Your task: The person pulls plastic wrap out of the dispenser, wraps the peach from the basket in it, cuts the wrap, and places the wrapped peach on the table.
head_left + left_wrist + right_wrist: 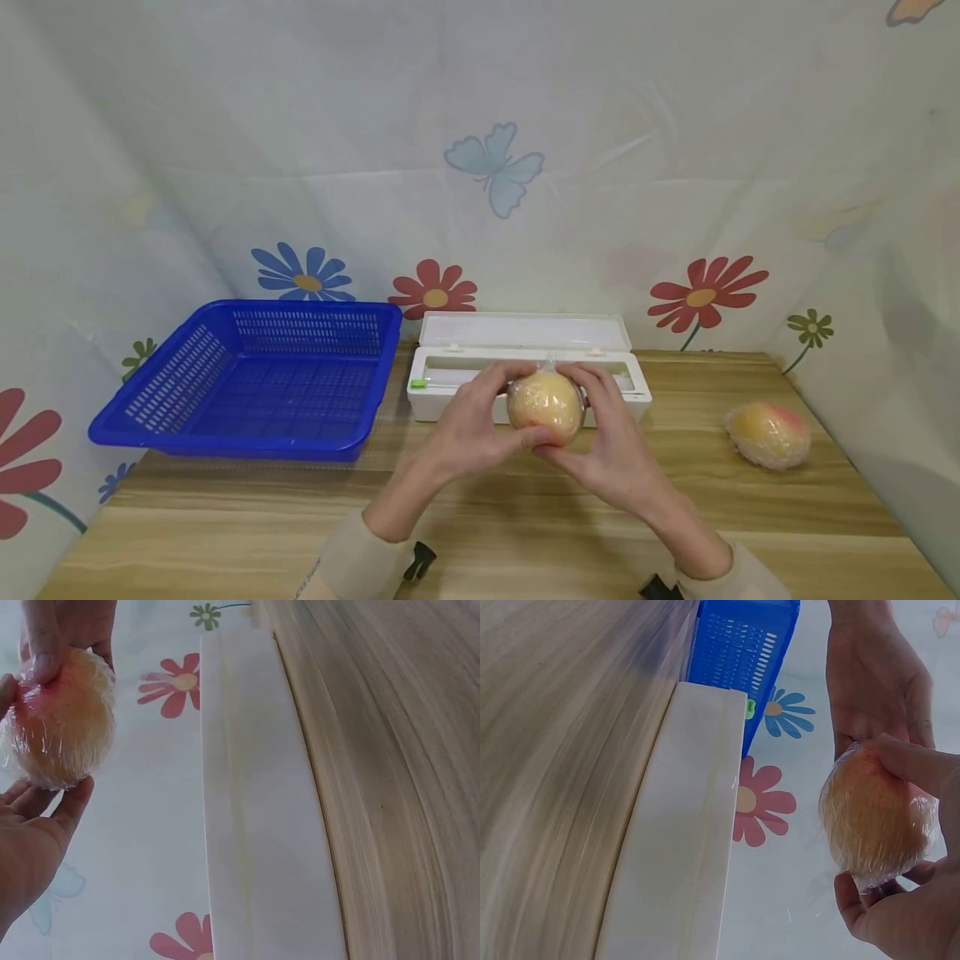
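Observation:
A yellow peach (546, 404) with a pinkish-red blush is wrapped in clear cling film, held up above the table between both hands. My left hand (468, 433) grips its left side, with thumb in front and fingers behind. From the right side my right hand (615, 454) grips it the same way, the thumb tips close together. In the left wrist view, wrinkled film covers the peach (64, 724). In the right wrist view the film around the peach (874, 814) bunches near the fingertips. Behind the hands is a white cling film dispenser (442, 407), its lid raised.
A blue plastic basket (360, 417) with slotted walls stands at the left. Another film-wrapped yellow and red fruit (768, 435) lies at the right of the wooden table (750, 533). A green slider (418, 384) sits on the dispenser's left end. Flowered cloth (570, 250) hangs behind.

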A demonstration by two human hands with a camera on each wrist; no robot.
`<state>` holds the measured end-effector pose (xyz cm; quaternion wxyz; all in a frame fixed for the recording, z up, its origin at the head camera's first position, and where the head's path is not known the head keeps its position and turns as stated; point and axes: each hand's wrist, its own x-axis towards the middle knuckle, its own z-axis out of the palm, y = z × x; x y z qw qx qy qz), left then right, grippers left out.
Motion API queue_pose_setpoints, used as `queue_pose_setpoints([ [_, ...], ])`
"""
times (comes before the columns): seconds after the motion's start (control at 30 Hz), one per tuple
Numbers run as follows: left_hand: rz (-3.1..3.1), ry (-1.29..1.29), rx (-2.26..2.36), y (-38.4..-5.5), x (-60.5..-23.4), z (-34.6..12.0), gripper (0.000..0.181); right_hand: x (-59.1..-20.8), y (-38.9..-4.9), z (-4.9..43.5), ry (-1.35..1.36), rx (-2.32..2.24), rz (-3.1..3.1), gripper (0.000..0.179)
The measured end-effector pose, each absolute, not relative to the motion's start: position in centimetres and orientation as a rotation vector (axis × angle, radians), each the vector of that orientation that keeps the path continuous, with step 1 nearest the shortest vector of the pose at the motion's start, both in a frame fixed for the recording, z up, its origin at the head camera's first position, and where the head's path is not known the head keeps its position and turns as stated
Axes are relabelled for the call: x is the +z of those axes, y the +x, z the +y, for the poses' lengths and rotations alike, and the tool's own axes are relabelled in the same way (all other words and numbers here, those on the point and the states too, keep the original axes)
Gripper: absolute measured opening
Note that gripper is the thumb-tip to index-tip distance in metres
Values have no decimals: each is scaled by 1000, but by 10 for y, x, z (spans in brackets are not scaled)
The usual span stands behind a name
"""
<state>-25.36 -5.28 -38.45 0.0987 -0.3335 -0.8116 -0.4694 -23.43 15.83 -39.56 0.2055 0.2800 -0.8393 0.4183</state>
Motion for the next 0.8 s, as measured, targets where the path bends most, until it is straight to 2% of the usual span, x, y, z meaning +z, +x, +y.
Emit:
queue_pose_setpoints([
  [0.3, -2297, -1077, -1425, -254, -385, -53, 65, -394, -235, 160, 825, 1168, -2315, 90],
  [0.53, -2348, -1098, -1164, -254, -384, -53, 68, -392, -234, 161, 811, 1151, -2309, 87],
  [0.8, -2444, -1100, -1116, -243, -376, -48, 70, -395, -234, 157, 851, 854, -2178, 109],
])
